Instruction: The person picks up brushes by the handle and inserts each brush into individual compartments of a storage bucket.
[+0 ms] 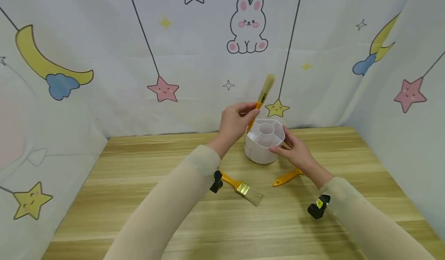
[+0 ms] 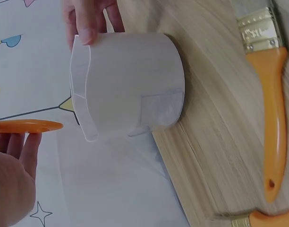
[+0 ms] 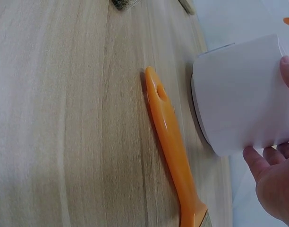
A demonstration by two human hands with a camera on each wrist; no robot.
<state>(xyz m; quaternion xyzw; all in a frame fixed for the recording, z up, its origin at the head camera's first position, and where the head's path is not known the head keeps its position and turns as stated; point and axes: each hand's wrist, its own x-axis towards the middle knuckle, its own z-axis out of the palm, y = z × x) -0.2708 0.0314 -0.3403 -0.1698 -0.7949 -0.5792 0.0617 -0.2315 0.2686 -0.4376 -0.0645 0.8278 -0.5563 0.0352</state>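
My left hand point(image 1: 235, 123) pinches a paintbrush point(image 1: 265, 90) by its orange handle. The brush slants with its bristles up, and the handle's end hangs over the left part of a white round organizer point(image 1: 261, 153). In the left wrist view that handle point(image 2: 29, 126) stands apart from the organizer's wavy rim point(image 2: 83, 94). With thumb and fingers spread around its right side, my right hand point(image 1: 295, 150) grips the organizer, which stands upright on the table. Dividers form compartments around a round middle one.
A flat paintbrush point(image 1: 243, 189) lies in front of the organizer. Another orange-handled brush point(image 1: 286, 177) lies partly under my right hand. In the left wrist view, part of a further brush point(image 2: 272, 220) shows at the lower edge. A printed cloth point(image 1: 194, 59) hangs behind the wooden table point(image 1: 139, 167).
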